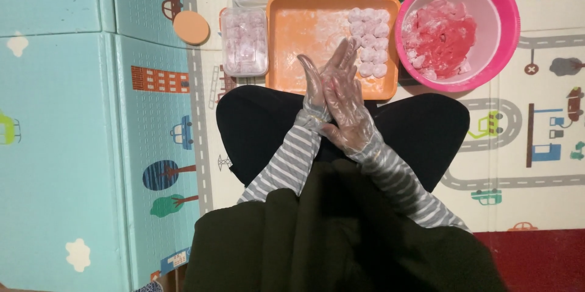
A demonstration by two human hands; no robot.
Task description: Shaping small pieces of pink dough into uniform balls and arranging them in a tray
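Both gloved hands, the left hand point(317, 85) and right hand point(347, 106), press palm to palm at frame centre with fingers extended, gripping nothing visible, just below the pale dough balls point(372, 42) on the orange tray point(304, 30), which look soft, sticky, best cupped gently from beneath.

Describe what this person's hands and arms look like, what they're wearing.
Both hands, the left hand and the right hand, wear thin, clear, crinkly disposable plastic gloves. The sleeves are long, with grey and white stripes, reaching to the wrists. A dark olive garment covers the body below.
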